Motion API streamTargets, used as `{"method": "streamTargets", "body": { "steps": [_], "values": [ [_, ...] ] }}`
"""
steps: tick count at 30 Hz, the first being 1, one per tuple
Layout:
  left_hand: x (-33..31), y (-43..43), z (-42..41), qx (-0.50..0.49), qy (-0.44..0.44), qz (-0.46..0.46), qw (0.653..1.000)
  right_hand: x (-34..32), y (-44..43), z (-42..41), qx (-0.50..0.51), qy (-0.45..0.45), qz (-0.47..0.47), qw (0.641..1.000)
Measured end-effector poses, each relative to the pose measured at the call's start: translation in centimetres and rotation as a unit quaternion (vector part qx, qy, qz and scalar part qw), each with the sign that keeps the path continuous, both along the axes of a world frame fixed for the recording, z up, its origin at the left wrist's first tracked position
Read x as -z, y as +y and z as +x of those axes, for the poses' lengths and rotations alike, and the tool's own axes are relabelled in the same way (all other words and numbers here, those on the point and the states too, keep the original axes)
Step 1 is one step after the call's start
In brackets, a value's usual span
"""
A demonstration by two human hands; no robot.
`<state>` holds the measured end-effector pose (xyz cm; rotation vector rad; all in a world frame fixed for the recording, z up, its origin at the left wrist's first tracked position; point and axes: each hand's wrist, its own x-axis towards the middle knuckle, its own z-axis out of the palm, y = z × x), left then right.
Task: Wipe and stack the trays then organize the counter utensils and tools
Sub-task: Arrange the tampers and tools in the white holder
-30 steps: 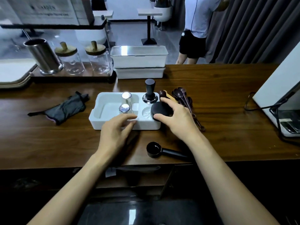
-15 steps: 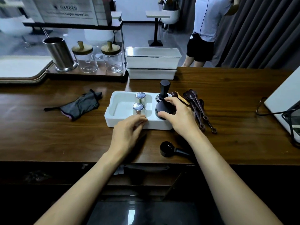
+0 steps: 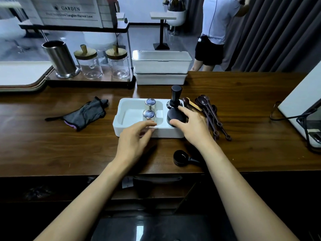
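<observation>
Centre frame, the tray (image 3: 119, 126) sits on the counter (image 3: 243, 94). The right hand (image 3: 192, 126) covers its lower right corner and the right side of the puck (image 3: 173, 114). Thumb and forefinger curl round the puck, which sits in the tray's right compartment, just below the tamper (image 3: 175, 95). The left hand (image 3: 133, 139) rests loosely spread, blurred fingers on the tray's front rim. The handle of the scoop (image 3: 181, 158) disappears under the right forearm.

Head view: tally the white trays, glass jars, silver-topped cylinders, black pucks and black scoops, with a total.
White trays: 3
Glass jars: 2
Silver-topped cylinders: 2
Black puck: 1
Black scoop: 1
Total: 9
</observation>
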<state>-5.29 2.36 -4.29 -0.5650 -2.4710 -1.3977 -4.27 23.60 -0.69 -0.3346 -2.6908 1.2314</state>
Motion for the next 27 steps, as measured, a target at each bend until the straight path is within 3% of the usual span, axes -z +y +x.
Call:
{"method": "streamTargets", "body": {
  "steps": [2, 5, 7, 13, 20, 27],
  "values": [
    [-0.4, -0.9, -0.1, -0.031, 0.047, 0.020, 0.998, -0.1, 0.0, 0.4, -0.008, 0.011, -0.037, 0.999],
    [-0.7, -2.8, -1.1, -0.114, 0.086, -0.031, 0.989, 0.3, 0.4, 0.9, -0.021, 0.017, -0.077, 0.997],
    [-0.5, -4.1, -2.5, -0.140, 0.059, -0.079, 0.985, 0.7, 0.5, 1.1, -0.019, -0.004, -0.074, 0.997],
    [-1.9, -5.4, -3.7, -0.073, -0.171, -0.127, 0.974, 2.0, 0.2, 0.8, -0.009, -0.097, -0.060, 0.993],
    [-2.3, -5.6, -3.4, -0.091, -0.198, -0.125, 0.968, 2.4, -0.3, 1.0, 0.002, -0.048, -0.128, 0.991],
    [-1.9, -5.7, -3.6, -0.107, -0.175, -0.098, 0.974, 2.0, -0.3, 0.7, -0.002, -0.018, -0.125, 0.992]
  ]
}}
